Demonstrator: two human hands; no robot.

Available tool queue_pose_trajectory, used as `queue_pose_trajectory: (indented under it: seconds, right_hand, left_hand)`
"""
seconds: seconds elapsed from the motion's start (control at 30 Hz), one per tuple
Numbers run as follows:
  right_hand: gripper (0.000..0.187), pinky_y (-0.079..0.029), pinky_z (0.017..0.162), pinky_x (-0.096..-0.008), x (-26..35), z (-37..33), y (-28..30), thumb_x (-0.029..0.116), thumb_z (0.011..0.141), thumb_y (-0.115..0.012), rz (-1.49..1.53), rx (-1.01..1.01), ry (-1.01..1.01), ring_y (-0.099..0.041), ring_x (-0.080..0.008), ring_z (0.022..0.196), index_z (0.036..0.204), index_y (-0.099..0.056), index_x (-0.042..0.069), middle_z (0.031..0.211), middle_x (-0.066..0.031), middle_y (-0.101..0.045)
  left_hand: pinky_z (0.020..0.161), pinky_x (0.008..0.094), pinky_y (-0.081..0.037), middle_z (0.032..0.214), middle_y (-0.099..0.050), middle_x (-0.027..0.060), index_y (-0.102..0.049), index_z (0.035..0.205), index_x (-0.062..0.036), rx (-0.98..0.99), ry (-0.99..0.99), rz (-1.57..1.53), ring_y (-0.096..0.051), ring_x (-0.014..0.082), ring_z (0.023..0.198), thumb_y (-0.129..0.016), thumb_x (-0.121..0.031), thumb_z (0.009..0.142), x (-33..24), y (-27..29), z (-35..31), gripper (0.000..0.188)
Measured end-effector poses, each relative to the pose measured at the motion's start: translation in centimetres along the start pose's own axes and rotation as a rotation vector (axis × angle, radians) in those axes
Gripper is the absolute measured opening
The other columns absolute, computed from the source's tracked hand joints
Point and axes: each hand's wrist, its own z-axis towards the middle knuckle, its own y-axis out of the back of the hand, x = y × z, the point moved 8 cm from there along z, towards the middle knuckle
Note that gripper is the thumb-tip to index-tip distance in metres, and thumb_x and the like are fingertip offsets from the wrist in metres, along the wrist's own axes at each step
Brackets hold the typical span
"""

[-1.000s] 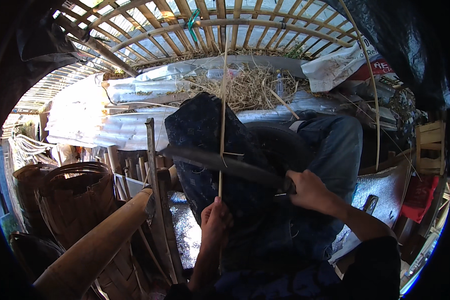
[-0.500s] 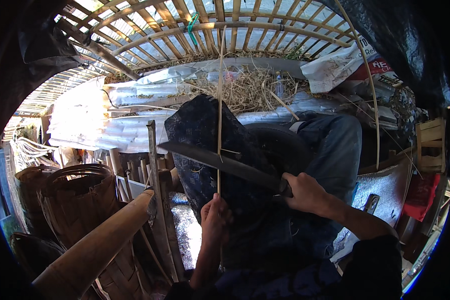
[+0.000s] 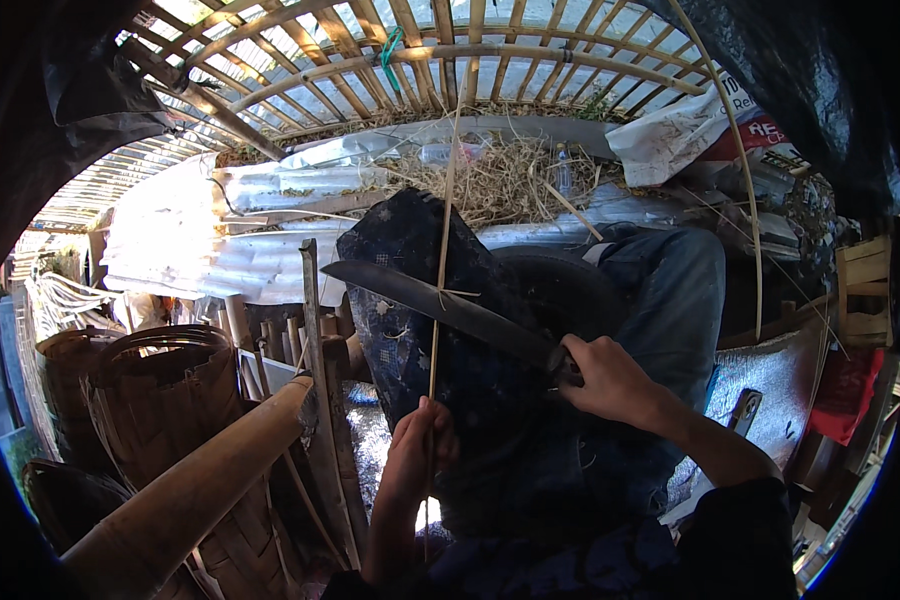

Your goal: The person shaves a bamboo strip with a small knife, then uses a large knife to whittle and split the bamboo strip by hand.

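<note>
Left hand (image 3: 424,438) pinches thin tan bamboo strip (image 3: 444,245); right hand (image 3: 610,380) grips long dark metal knife (image 3: 400,291); strip flexing could make knife skid near, nicking left hand.

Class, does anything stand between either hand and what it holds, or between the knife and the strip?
Nothing visible at the hands: the left hand grips the strip, the right hand the knife. The knife crosses the strip; a sliver sticks out there, but I cannot tell whether it lies between them.

strip (image 3: 447,220): pale tan | knife (image 3: 400,291): dark grey | cloth (image 3: 392,335): navy (small pale motifs)
</note>
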Motion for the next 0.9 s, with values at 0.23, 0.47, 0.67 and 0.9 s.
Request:
queue_pose_trajectory:
  seconds: [0.23, 0.47, 0.67, 0.9]
  right_hand:
    - [0.030, -0.053, 0.057, -0.0392, 2.0, -1.6, 0.3, 0.021, 0.082, -0.064, -0.086, -0.026, 0.156, -0.064, -0.0340, 0.062, 0.092, -0.051, -0.004, 0.065, -0.0183, -0.062]
    - [0.035, -0.053, 0.051, -0.0391, 1.7, -1.8, 0.9, 0.030, 0.083, -0.064, -0.177, -0.067, 0.058, -0.065, -0.0319, 0.059, 0.091, -0.050, -0.001, 0.060, -0.0166, -0.061]
    - [0.031, -0.055, 0.054, -0.0403, 1.2, -1.4, 0.9, 0.020, 0.078, -0.069, -0.268, -0.077, 0.078, -0.065, -0.0345, 0.063, 0.089, -0.049, -0.001, 0.063, -0.0193, -0.061]
    - [0.033, -0.055, 0.056, -0.0403, 1.1, -0.7, 1.3, 0.011, 0.073, -0.072, -0.299, -0.113, 0.082, -0.065, -0.0356, 0.065, 0.093, -0.049, -0.002, 0.066, -0.0215, -0.062]
  left_hand:
    - [0.050, 0.0456, -0.040, 0.062, -0.057, 0.0225, -0.049, 0.084, -0.0009, -0.335, -0.434, 1.414, -0.059, 0.0389, 0.060, -0.047, -0.017, 0.093, -5.1, -2.0, -3.9, 0.019]
    - [0.054, 0.0514, -0.039, 0.066, -0.057, 0.0253, -0.047, 0.096, 0.0000, -0.340, -0.497, 1.131, -0.056, 0.0443, 0.061, -0.044, -0.014, 0.094, -3.7, -0.7, -2.6, 0.015]
    - [0.055, 0.0503, -0.043, 0.069, -0.059, 0.0259, -0.047, 0.103, -0.0025, -0.493, -0.540, 1.389, -0.060, 0.0426, 0.066, -0.043, -0.015, 0.094, -4.3, -2.1, -3.2, 0.016]
    - [0.050, 0.0480, -0.046, 0.059, -0.058, 0.0220, -0.048, 0.086, -0.0015, -0.523, -0.444, 1.694, -0.060, 0.0382, 0.054, -0.042, -0.020, 0.095, -5.2, -1.4, -2.0, 0.021]
